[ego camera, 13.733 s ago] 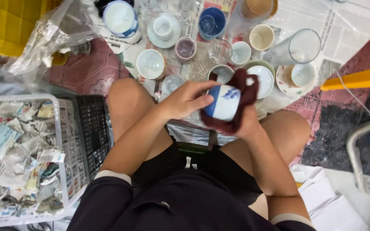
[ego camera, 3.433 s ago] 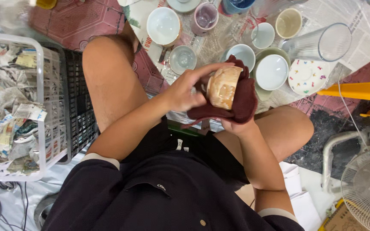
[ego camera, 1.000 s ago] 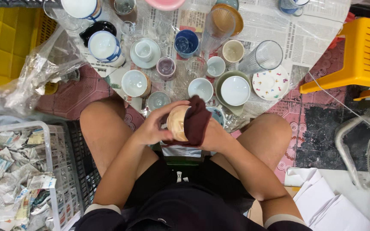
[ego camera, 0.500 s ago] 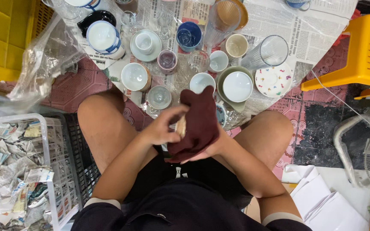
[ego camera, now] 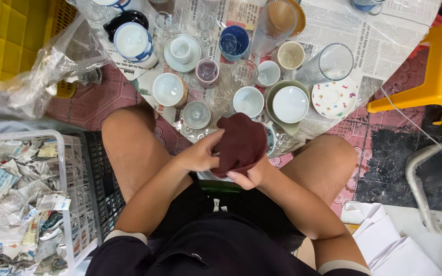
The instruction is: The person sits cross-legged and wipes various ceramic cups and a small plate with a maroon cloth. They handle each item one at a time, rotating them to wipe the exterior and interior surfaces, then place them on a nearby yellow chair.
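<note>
Left hand (ego camera: 198,156): we see it closed on the left edge of the cloth (ego camera: 240,144).
Right hand (ego camera: 249,176): under the cloth, fingers curled up around it — gripping it from below.
Cloth: dark red, bunched between both hands above the lap, at the near edge of the newspaper (ego camera: 384,46) (anything wrapped inside is hidden).
Just beyond: a white bowl (ego camera: 248,101) and a glass cup (ego camera: 196,114).

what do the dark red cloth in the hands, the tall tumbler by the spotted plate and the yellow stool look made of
Dark red cloth: soft matte fabric, likely terry or microfibre; it drapes and folds over the hands. Tall tumbler: clear glass by its look, since newspaper shows through it, though clear plastic is possible. Yellow stool: moulded plastic with a smooth, uniform, slightly glossy surface.
</note>
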